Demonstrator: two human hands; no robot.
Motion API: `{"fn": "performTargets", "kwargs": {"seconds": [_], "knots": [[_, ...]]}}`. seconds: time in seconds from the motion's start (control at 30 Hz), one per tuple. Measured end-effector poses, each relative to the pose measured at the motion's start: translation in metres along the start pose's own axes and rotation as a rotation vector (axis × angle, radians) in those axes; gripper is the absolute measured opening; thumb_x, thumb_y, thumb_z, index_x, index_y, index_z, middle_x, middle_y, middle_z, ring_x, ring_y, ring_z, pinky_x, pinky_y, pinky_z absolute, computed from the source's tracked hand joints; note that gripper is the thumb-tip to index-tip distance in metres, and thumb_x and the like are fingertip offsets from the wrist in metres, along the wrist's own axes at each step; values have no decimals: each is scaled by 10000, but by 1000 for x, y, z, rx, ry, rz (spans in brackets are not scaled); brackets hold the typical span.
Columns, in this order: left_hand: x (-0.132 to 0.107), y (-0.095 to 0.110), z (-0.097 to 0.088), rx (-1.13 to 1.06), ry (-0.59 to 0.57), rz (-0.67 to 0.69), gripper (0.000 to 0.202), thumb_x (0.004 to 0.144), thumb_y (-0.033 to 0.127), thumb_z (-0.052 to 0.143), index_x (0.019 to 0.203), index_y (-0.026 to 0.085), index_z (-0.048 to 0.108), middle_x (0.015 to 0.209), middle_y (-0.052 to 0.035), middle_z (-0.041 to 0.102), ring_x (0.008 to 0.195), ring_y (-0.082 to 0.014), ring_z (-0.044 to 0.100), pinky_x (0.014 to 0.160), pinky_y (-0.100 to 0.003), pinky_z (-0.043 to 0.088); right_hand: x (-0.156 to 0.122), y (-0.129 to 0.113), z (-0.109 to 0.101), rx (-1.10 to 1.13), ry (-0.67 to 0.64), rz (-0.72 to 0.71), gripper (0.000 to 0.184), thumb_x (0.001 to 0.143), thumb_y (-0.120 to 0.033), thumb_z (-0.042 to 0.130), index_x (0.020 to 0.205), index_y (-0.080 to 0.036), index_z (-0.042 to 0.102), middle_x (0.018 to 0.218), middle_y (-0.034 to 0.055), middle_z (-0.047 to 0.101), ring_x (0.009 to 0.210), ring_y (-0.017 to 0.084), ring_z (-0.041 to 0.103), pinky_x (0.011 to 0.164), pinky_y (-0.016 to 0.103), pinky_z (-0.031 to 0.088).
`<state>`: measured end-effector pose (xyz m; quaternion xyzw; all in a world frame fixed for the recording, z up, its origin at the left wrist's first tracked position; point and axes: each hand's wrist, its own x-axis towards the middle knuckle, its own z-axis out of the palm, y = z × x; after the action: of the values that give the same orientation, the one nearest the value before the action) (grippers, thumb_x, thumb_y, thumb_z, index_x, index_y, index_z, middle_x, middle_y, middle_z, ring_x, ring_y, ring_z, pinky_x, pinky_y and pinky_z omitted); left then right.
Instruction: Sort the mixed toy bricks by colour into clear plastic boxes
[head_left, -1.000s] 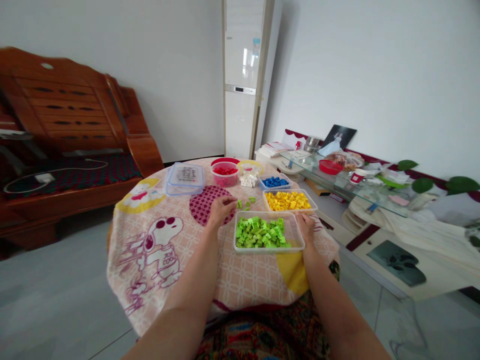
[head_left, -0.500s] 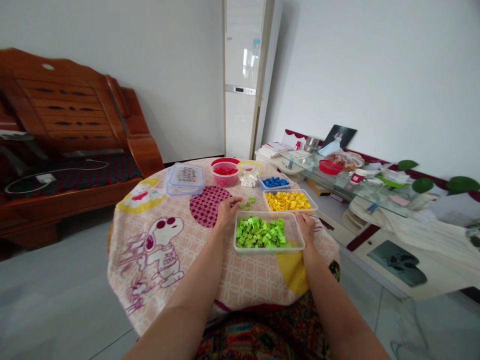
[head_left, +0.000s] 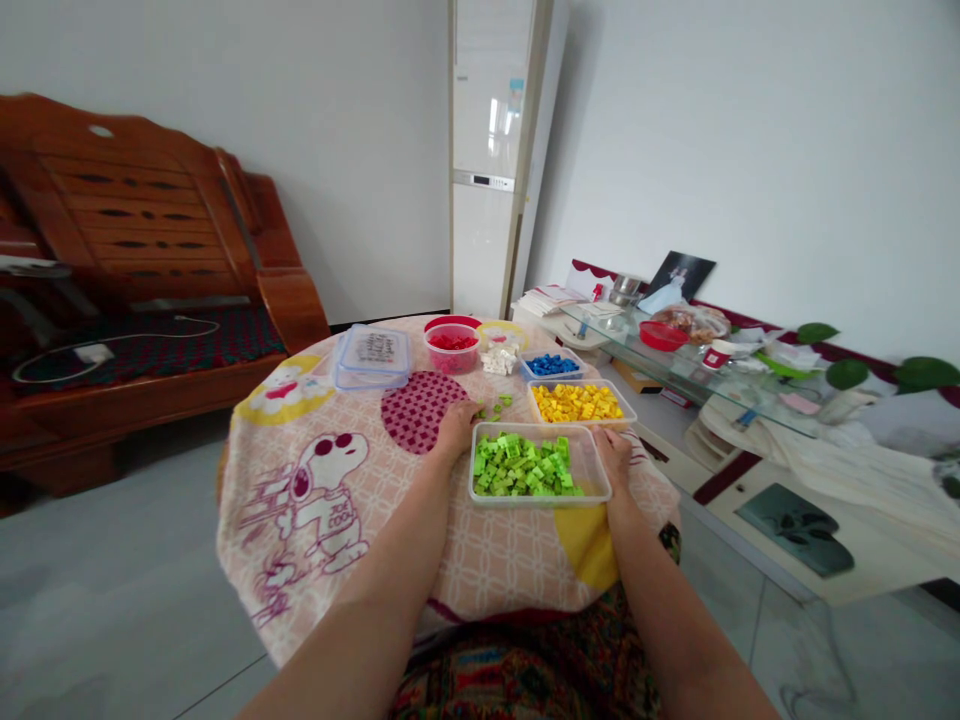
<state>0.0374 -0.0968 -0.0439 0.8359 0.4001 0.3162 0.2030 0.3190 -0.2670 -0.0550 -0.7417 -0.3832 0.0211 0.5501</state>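
A clear plastic box (head_left: 592,484) partly filled with green toy bricks (head_left: 521,466) sits at the near side of the round table. At its right end, my right hand (head_left: 615,458) grips the rim and corner. My left hand (head_left: 454,428) is closed beside the box's far left corner, fingertips down at the cloth. A few loose green bricks (head_left: 498,404) lie just past those fingertips. Whatever the left fingers pinch is too small to make out. Behind the box stands another box of yellow bricks (head_left: 576,402).
Farther back are a box of blue bricks (head_left: 552,365), a pile of white bricks (head_left: 499,360) and a round tub of red bricks (head_left: 452,348). Stacked lids (head_left: 372,356) lie at the left on the patterned tablecloth (head_left: 405,540). A cluttered glass-topped cabinet (head_left: 720,390) stands to the right.
My left fingertips have lowered and drawn in slightly toward the loose green bricks. The right hand and the box of green bricks stay in place.
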Motion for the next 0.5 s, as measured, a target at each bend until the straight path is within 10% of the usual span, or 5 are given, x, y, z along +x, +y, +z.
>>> {"fn": "performTargets", "kwargs": {"seconds": [0.5], "knots": [[-5, 2, 0, 7, 88, -148, 251, 784, 161, 696, 1016, 175, 789, 1023, -106, 760, 942, -231, 669, 911, -315, 489, -2, -6, -3, 38, 5, 21, 457, 750, -642, 517, 509, -256, 484, 520, 12, 502, 598, 192, 455, 568, 324, 342]]}}
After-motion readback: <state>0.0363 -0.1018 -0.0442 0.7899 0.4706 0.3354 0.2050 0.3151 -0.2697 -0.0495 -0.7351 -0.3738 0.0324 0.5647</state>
